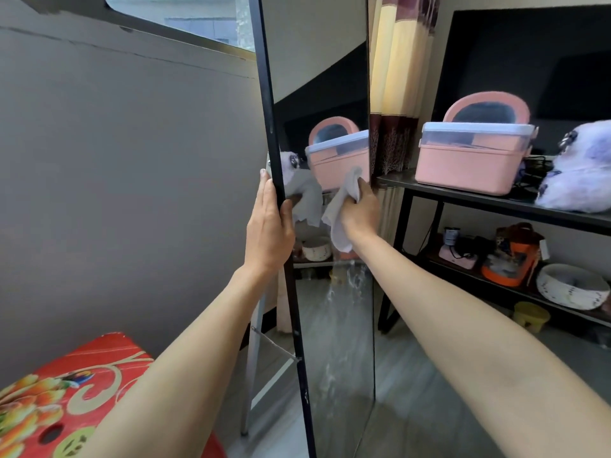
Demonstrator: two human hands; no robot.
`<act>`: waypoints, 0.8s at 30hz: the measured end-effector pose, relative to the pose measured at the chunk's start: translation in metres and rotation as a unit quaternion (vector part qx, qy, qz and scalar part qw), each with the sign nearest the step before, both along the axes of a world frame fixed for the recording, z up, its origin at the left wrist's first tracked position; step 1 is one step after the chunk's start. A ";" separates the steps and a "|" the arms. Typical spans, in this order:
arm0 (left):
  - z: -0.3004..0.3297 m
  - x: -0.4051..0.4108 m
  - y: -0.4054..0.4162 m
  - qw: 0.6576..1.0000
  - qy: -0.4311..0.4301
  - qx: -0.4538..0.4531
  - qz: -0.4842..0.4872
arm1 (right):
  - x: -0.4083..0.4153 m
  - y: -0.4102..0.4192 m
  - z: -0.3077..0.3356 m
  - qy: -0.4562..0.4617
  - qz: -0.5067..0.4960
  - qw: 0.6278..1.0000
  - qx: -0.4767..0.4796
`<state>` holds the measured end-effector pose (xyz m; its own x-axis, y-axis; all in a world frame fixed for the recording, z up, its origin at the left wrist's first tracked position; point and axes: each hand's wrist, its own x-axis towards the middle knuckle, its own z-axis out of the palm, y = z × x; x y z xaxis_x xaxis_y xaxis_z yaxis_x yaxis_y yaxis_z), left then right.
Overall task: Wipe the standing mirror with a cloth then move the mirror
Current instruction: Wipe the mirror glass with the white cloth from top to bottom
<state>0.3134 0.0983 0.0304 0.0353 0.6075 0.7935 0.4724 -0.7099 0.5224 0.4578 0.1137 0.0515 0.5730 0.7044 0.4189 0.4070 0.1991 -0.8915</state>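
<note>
Glass in a thin black frame, the mirror (317, 94) stands just left of the shelf (496, 200), probably fragile and tippy, so the left hand (269, 226) grips its frame edge while the right hand (358, 209) clutches the cloth (340, 209) against it.

Both hands raised, left (269, 226) gripping, right (358, 209) clutching

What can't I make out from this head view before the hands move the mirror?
- Mirror base and feet: cut off by the bottom edge.
- Mirror top: cut off by the top edge.
- Left hand fingertips: wrapped behind the black frame.
- Glass under the cloth: covered by cloth and right hand.
- Rear stand: mostly behind the frame.
</note>
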 end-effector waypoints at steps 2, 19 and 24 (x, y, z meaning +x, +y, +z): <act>0.000 -0.002 0.006 1.000 -0.003 -0.010 -0.005 | 0.004 0.004 0.006 -0.017 -0.003 1.000 0.011; -0.005 0.004 0.014 0.999 -0.025 -0.034 -0.007 | -0.004 -0.002 -0.103 0.030 -0.030 0.980 -0.194; -0.007 0.011 0.014 0.999 -0.043 -0.028 -0.011 | 0.014 -0.023 -0.097 0.060 -0.069 0.962 -0.258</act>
<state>0.3248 0.1123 0.0231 -0.0169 0.6515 0.7584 0.4087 -0.6878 0.5999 0.4716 0.0912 -0.0453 0.6984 0.7145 -0.0418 0.2854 -0.3316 -0.8992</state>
